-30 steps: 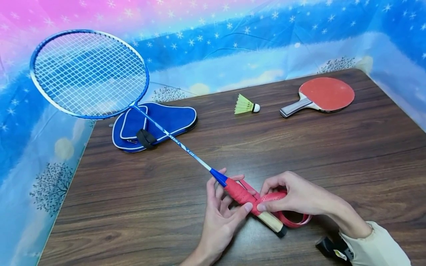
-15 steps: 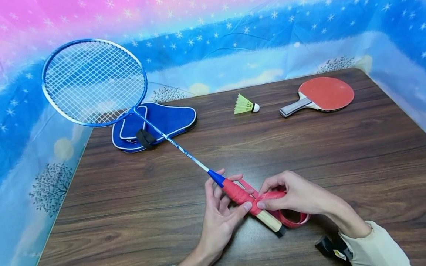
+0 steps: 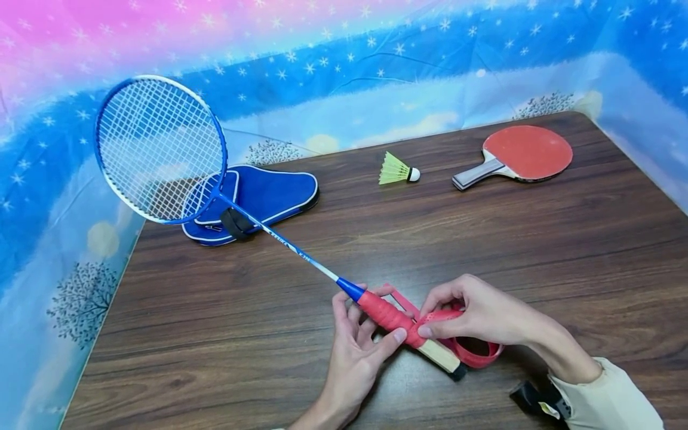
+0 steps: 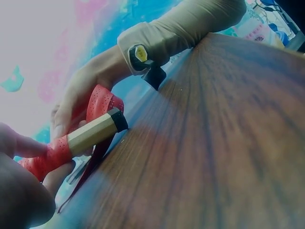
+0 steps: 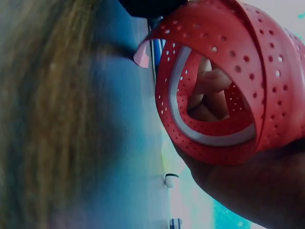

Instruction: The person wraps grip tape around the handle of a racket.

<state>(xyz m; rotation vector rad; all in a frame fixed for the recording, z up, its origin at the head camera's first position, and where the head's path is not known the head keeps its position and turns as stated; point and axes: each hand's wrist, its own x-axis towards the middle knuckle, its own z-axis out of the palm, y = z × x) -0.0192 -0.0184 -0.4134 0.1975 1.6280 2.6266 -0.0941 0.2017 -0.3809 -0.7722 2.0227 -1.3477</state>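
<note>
The badminton racket (image 3: 252, 221) lies slanted over the near half of the surface (image 3: 484, 239), its handle between the two hands and its strung head (image 3: 160, 148) raised past the far left corner. The red perforated grip tape (image 3: 438, 316) already covers the upper part of the handle from the blue cone down; the bare wooden butt end (image 3: 442, 357) with its black cap is uncovered, so by the look of it a little over half of the wrapping is done and the lower stretch is left. The left hand (image 3: 357, 352) cradles the wrapped part from below, fingers curled loosely round it and thumb pressing the tape's edge. The right hand (image 3: 478, 313) pinches the free tape against the handle, the rest hanging in a loose loop (image 5: 214, 95) beneath it. Compared with a second ago, the racket has turned about its handle: the head has dropped lower and swung toward the blue racket cover (image 3: 258, 200) near the far left corner, while the hands sit in much the same place. A yellow shuttlecock (image 3: 398, 170) and a red table-tennis paddle (image 3: 516, 155) lie by the far edge.
</note>
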